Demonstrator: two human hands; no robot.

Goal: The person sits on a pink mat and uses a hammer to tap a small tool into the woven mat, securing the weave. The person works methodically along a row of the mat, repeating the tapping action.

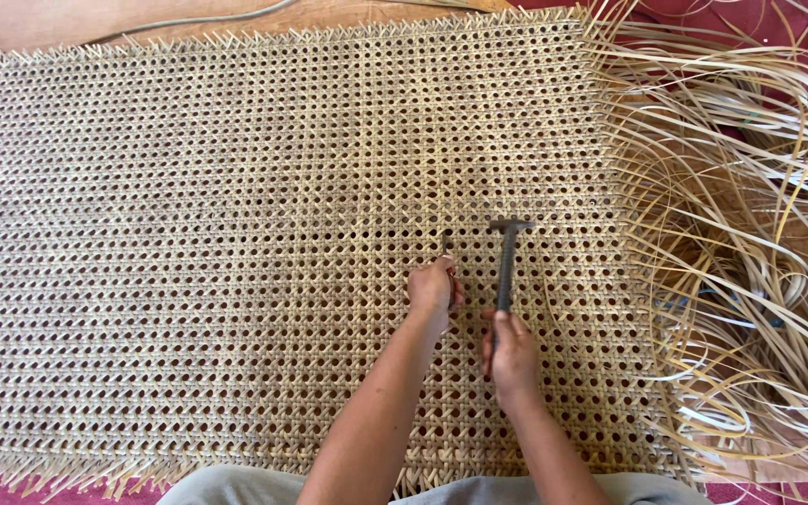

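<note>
A wide woven cane mat with an open hexagonal pattern lies flat in front of me. My left hand pinches a small dark metal pin or punch, held upright with its tip on the weave. My right hand grips the handle of a dark metal hammer. The hammer head sits just right of the pin, a little above the mat.
Long loose cane strips spill off the mat's right edge in a tangle. Short cut strand ends fringe the top and bottom edges. A wooden board with a grey cable lies beyond the top edge. Red cloth shows at the corners.
</note>
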